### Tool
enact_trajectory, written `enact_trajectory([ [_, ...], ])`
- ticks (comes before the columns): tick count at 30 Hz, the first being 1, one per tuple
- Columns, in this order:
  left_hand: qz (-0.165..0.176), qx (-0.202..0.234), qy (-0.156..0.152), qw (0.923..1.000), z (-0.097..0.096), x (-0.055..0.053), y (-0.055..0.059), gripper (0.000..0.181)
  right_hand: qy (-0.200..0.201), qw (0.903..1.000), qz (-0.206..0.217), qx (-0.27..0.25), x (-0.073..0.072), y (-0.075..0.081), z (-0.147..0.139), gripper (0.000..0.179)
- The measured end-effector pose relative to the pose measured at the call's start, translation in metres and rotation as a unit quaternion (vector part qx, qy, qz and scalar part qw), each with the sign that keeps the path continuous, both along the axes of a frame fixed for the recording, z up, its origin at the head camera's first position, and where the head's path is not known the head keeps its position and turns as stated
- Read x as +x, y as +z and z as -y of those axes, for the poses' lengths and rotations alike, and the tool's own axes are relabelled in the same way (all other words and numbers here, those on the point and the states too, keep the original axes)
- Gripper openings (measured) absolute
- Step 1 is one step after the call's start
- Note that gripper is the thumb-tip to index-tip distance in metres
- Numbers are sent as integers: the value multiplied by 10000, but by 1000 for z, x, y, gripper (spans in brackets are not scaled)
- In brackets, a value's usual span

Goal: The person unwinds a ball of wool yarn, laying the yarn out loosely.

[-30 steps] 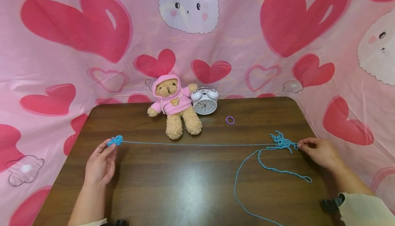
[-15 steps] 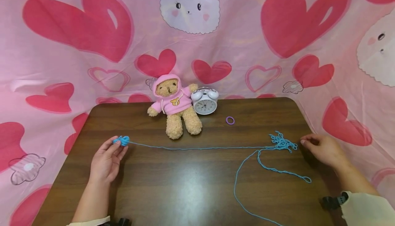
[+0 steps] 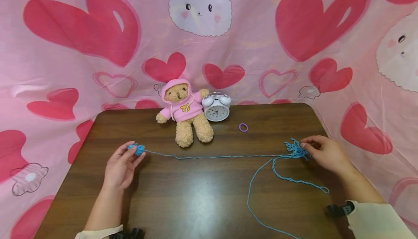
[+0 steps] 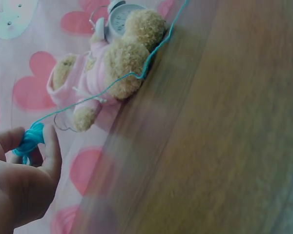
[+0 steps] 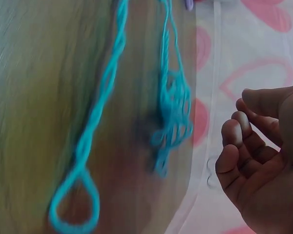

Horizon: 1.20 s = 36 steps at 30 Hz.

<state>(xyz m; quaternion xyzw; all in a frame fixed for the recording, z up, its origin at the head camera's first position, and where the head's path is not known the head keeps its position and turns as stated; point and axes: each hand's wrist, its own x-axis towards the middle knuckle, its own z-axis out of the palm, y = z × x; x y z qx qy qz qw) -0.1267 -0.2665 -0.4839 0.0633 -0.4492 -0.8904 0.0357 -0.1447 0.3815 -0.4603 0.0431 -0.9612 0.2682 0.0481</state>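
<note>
My left hand pinches a small wound bundle of blue yarn between thumb and fingers above the table's left side. From it a yarn strand runs across to a loose tangle of blue yarn at the right. Over that tangle hovers my right hand, its fingers loosely bent with nothing between them; the right wrist view shows the tangle apart from the fingertips. A twisted yarn length ending in a loop lies nearer me, beside another strand that curves to the front.
A teddy bear in a pink hoodie sits at the back of the brown table, touching a white alarm clock. A purple ring lies right of the clock. Pink heart-print cloth hangs behind.
My right hand has let go of the tangle's right end and moved left over it. My left hand has shifted right with the bundle, so the strand between has gone slack.
</note>
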Motion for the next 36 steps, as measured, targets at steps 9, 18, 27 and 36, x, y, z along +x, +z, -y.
enact_trajectory([
  [9,178,-354,163,9991,-10,-6,1,25,243,9991,159,-294,-8,3,35,21],
  [18,265,-572,-4,9980,-21,-9,4,28,647,9962,319,-486,-21,-1,70,21],
  [27,358,-720,-81,9967,-34,-15,6,29,940,9915,434,-785,-33,-5,108,15],
  [36,288,-850,-297,9955,-52,-19,3,20,1309,9849,427,-1053,-41,-15,150,11],
])
